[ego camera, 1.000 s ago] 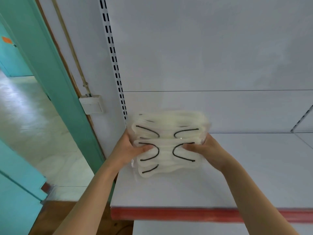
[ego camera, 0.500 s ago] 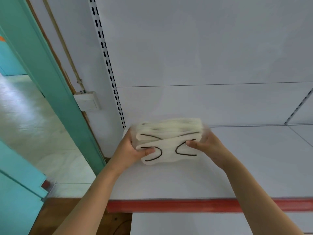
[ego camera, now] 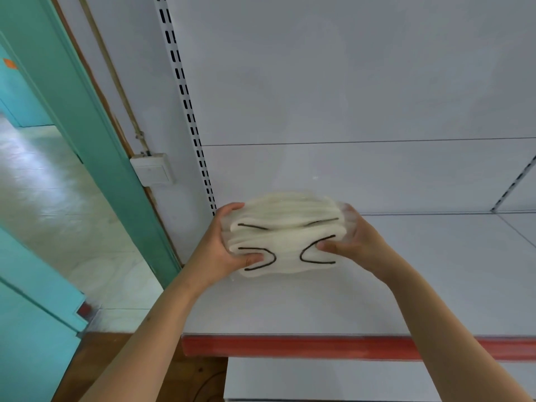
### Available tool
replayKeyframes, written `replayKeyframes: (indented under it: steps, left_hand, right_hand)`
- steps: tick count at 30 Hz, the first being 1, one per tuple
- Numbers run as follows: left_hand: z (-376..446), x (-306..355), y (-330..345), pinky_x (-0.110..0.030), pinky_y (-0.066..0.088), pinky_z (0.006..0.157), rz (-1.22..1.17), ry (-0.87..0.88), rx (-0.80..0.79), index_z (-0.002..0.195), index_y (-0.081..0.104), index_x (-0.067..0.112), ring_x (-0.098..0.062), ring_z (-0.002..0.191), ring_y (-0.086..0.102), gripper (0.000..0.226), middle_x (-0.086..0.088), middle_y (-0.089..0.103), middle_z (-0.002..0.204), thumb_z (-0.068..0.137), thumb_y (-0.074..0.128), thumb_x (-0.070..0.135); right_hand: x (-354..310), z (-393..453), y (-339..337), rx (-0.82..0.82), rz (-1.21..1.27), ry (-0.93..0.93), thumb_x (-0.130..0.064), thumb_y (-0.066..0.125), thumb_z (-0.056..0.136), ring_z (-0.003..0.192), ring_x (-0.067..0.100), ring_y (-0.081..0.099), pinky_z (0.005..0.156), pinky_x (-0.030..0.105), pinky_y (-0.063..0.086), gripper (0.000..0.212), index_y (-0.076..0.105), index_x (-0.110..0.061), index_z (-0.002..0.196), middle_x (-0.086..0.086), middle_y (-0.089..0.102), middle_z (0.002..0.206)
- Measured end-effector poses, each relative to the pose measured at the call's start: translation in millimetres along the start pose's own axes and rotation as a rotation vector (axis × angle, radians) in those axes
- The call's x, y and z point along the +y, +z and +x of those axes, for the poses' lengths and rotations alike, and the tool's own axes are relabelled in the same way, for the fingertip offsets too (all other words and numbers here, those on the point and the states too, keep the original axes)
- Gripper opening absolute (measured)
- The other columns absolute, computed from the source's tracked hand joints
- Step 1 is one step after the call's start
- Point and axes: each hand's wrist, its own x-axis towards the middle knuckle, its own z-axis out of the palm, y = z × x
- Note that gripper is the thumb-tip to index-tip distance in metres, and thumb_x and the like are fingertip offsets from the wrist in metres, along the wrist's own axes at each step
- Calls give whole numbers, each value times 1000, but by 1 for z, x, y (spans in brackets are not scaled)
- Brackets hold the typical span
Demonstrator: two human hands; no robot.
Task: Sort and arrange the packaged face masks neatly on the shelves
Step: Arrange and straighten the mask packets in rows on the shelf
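Note:
A stack of packaged white face masks (ego camera: 285, 233) with black ear loops, in clear wrappers, sits at the back left corner of the white shelf (ego camera: 333, 303). My left hand (ego camera: 224, 248) grips its left end, thumb on the front and fingers round the top. My right hand (ego camera: 352, 245) grips the right end, thumb pressed on the front by an ear loop. The stack lies nearly flat, its front edge on the shelf board.
The shelf has a red front strip (ego camera: 319, 348) and a white back panel (ego camera: 348, 97) with a slotted upright (ego camera: 185, 103). A lower shelf (ego camera: 348, 381) shows beneath. A wall switch (ego camera: 152, 169) and a teal door frame (ego camera: 87, 126) stand to the left.
The stack has been tipped from upright to nearly flat and lowered onto the shelf near the back wall. Both hands kept their hold on its ends.

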Motion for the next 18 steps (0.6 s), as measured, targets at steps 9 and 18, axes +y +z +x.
replayKeyframes:
  steps: [9, 18]
  left_hand:
    - [-14, -12, 4, -8, 38, 100, 37, -58, -109, 140, 7, 72, 17, 129, 39, 125, 34, 26, 149, 59, 96, 38]
    - [-17, -5, -5, -4, 41, 96, 91, 94, -18, 127, 36, 60, 14, 117, 50, 97, 40, 47, 124, 54, 97, 42]
  right_hand:
    - [19, -3, 4, -213, -75, 42, -5, 88, 70, 131, -4, 48, 103, 21, 46, 115, 17, -32, 156, -17, 50, 143]
    - [5, -3, -2, 14, -281, -164, -48, 94, 54, 132, -10, 40, 101, 7, 34, 112, 31, -41, 147, -27, 43, 143]
